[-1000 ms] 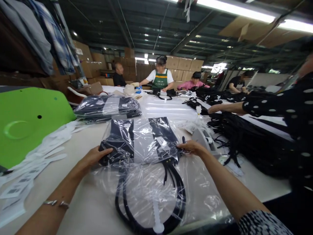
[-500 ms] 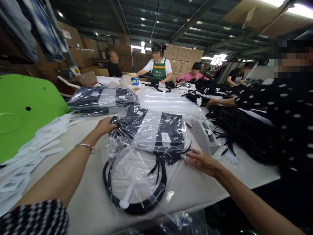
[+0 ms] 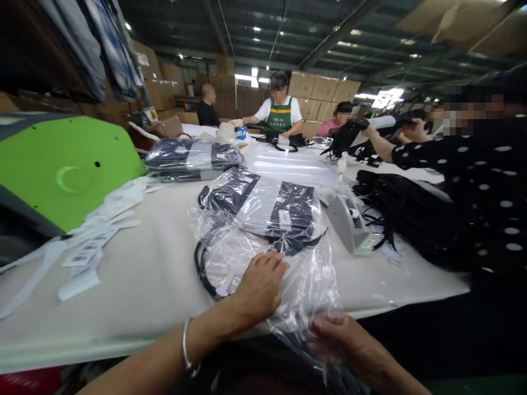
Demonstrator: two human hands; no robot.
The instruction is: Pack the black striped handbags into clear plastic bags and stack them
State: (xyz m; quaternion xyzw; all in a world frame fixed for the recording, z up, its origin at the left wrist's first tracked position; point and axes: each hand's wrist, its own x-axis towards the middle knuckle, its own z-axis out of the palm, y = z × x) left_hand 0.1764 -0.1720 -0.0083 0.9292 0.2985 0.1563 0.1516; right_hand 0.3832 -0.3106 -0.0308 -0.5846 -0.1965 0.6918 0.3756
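A black handbag (image 3: 302,198) with a pale band round its middle lies inside a clear plastic bag (image 3: 317,274) on the table. Its curved black handle (image 3: 200,262) extends toward me under the film. My left hand (image 3: 257,285) rests on top of the plastic over the handle, fingers lying flat and close together. Near the table's front edge, my right hand (image 3: 340,337) is closed on the loose end of the plastic bag; its fingers are somewhat blurred. Part of the handle is hidden beneath my left hand.
A green machine (image 3: 74,170) stands at left beside white label strips (image 3: 88,249). Wrapped bags (image 3: 193,159) lie farther back. A grey tape dispenser (image 3: 349,225) and piled black bags (image 3: 403,219) are to the right. A co-worker in polka dots (image 3: 489,203) stands close at right.
My left hand has come from the handbag's far left corner onto the plastic over the handle. My right hand has moved down toward me, with the plastic's loose end. The co-worker has lifted a black bag.
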